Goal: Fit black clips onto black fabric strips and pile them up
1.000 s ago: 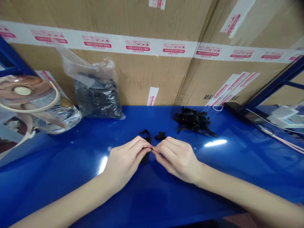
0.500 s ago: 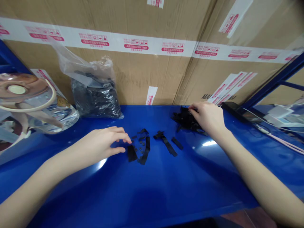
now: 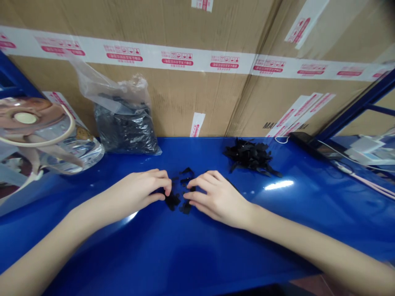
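Observation:
My left hand (image 3: 149, 186) is at the middle of the blue table, with thumb and index finger bent together at the edge of a small black strip-like piece (image 3: 173, 201). Facing it from the right, my right hand (image 3: 217, 198) has its fingers spread low over the small group of black pieces and hides part of them. A bent black strip (image 3: 187, 170) lies just beyond the fingertips. Another short black piece (image 3: 185, 207) rests below my right fingers. A heap of black strips (image 3: 249, 155) lies behind and right of my right hand.
A clear plastic bag of black material (image 3: 125, 127) stands at the back left beside a clear jug with a brown lid (image 3: 27, 109). Large cardboard boxes (image 3: 185, 94) wall off the back of the blue table (image 3: 197, 255). Cables (image 3: 364, 183) and a black device (image 3: 311, 144) lie right.
My right hand has left the black heap and moved left and nearer, over the small pieces in the middle. My left index finger has bent closer to the thumb.

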`<action>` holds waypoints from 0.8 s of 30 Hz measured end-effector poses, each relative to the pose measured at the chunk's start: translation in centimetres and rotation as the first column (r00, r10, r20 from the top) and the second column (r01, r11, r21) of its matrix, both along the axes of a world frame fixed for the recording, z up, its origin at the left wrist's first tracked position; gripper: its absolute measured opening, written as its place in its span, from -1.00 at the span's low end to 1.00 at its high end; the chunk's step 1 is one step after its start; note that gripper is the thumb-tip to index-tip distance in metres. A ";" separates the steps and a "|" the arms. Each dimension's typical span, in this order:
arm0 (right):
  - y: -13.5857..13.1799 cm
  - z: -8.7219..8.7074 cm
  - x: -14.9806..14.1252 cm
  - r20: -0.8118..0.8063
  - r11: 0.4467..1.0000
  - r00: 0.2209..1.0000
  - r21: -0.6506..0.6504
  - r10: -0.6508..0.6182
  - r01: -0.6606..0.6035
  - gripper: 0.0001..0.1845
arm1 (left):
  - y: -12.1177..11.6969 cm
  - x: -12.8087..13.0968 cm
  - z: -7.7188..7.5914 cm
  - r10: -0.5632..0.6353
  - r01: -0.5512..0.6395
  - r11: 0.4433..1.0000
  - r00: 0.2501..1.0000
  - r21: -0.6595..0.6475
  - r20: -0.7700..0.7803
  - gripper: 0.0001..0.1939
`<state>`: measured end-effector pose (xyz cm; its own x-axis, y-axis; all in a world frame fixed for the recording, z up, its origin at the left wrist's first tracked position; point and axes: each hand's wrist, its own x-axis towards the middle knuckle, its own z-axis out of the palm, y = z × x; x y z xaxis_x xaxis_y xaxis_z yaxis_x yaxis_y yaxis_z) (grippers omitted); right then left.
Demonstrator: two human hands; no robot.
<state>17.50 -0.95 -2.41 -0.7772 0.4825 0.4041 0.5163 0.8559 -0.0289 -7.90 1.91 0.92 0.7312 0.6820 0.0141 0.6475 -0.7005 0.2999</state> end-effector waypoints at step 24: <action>0.7 -0.4 0.6 -0.430 0.873 0.874 -0.487 -0.228 -0.012 -0.93 | -1.4 3.0 0.6 0.172 -0.078 0.982 0.750 -0.172 0.639 -0.81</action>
